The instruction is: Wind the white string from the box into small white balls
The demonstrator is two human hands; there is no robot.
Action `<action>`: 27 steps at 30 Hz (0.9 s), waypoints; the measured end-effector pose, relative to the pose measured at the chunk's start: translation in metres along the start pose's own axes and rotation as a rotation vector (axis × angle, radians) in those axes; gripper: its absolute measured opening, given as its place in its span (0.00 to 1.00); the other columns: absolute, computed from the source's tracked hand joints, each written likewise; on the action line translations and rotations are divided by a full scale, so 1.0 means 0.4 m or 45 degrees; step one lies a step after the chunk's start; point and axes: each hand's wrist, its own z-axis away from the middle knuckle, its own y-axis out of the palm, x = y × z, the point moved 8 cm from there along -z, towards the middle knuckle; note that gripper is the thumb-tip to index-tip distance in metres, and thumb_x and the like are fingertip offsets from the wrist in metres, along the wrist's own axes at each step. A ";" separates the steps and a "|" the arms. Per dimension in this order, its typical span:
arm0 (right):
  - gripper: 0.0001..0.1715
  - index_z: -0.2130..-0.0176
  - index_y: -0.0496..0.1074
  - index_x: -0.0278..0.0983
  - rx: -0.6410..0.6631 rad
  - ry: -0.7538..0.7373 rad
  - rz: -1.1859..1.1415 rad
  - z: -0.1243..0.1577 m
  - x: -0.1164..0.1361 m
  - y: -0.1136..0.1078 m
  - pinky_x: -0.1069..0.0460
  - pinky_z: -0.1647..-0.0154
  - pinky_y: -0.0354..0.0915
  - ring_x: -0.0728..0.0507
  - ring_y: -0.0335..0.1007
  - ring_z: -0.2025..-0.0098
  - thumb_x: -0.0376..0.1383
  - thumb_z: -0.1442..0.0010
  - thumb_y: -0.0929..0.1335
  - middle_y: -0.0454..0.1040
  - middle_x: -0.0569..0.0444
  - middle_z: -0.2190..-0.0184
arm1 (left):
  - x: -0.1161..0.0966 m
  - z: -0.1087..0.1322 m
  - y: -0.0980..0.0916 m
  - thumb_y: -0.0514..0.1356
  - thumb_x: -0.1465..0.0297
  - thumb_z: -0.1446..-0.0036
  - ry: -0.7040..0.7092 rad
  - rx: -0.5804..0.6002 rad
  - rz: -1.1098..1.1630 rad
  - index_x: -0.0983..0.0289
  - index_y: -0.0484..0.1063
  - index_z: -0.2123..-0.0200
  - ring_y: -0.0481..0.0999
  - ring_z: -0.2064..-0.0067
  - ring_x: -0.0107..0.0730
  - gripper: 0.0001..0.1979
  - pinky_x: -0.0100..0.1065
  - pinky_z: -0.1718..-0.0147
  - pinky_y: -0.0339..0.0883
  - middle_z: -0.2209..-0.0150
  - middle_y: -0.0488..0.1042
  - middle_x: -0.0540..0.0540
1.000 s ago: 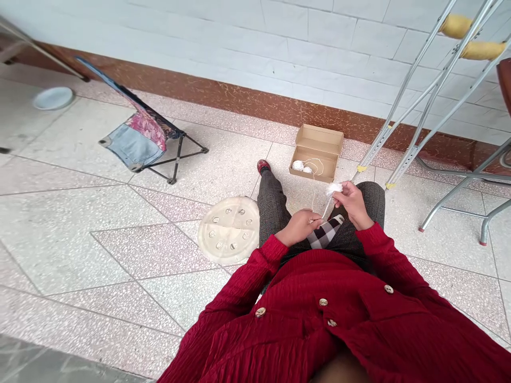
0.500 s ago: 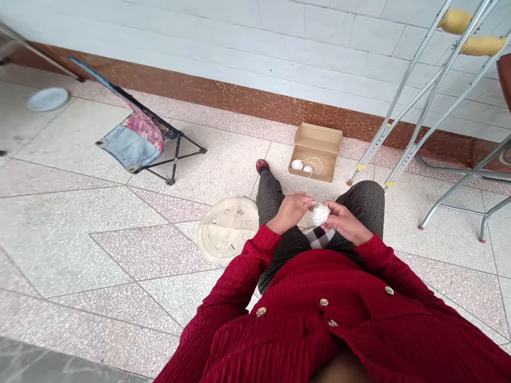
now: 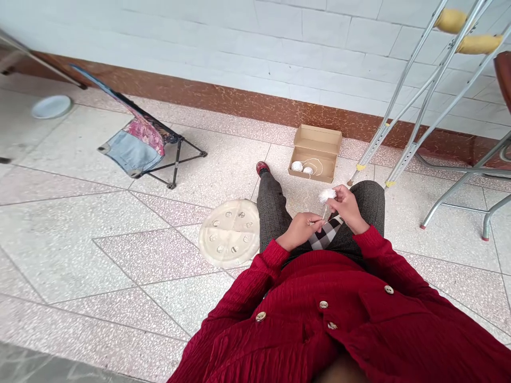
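Note:
A small white ball of yarn (image 3: 327,196) is held above my lap, its surface fluffy-looking. My right hand (image 3: 348,207) is closed, with thumb and fingers gripping the ball from its right side. From the ball a short length of white yarn (image 3: 324,211) runs down to my left hand (image 3: 304,230), whose fingers are pinched around it. Beneath both hands, a black-and-white checked cloth (image 3: 322,239) lies between my thighs.
On the floor ahead, an open cardboard box (image 3: 324,159) holds two white yarn balls (image 3: 296,166) and loose yarn. A round beige mat (image 3: 229,234) lies left of my leg. A folding chair (image 3: 136,146) stands farther left; crutches (image 3: 415,117) lean at the right.
My right hand has moved up and forward with the yarn ball. My left hand has come off the ball and moved lower, and a strand now stretches between the hands.

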 end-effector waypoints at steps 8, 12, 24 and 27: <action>0.16 0.64 0.67 0.39 0.567 0.252 -0.036 0.102 -0.065 0.083 0.56 0.78 0.58 0.51 0.61 0.79 0.35 0.54 0.73 0.70 0.63 0.78 | -0.041 -0.003 -0.115 0.54 0.65 0.35 0.190 -0.187 -0.221 0.63 0.74 0.71 0.72 0.64 0.31 0.15 0.41 0.41 0.57 0.70 0.76 0.51; 0.17 0.61 0.67 0.39 0.635 0.314 -0.256 0.157 -0.028 0.105 0.56 0.77 0.61 0.50 0.66 0.78 0.35 0.51 0.73 0.71 0.62 0.77 | -0.018 0.000 -0.086 0.53 0.60 0.35 0.014 -0.172 0.056 0.66 0.73 0.73 0.67 0.70 0.28 0.20 0.30 0.63 0.64 0.75 0.71 0.50; 0.29 0.47 0.68 0.43 0.576 0.160 -0.291 0.194 0.000 0.102 0.55 0.77 0.65 0.49 0.66 0.76 0.34 0.49 0.73 0.71 0.61 0.75 | 0.050 0.025 -0.033 0.60 0.58 0.44 -0.272 -0.275 0.501 0.68 0.78 0.69 0.66 0.73 0.25 0.18 0.27 0.71 0.61 0.76 0.72 0.49; 0.27 0.48 0.70 0.43 0.614 0.101 -0.340 0.207 0.026 0.107 0.54 0.76 0.66 0.49 0.67 0.74 0.35 0.48 0.73 0.73 0.59 0.72 | 0.052 0.028 -0.003 0.60 0.60 0.45 -0.318 -0.242 0.597 0.68 0.78 0.69 0.67 0.75 0.25 0.16 0.28 0.72 0.61 0.77 0.74 0.50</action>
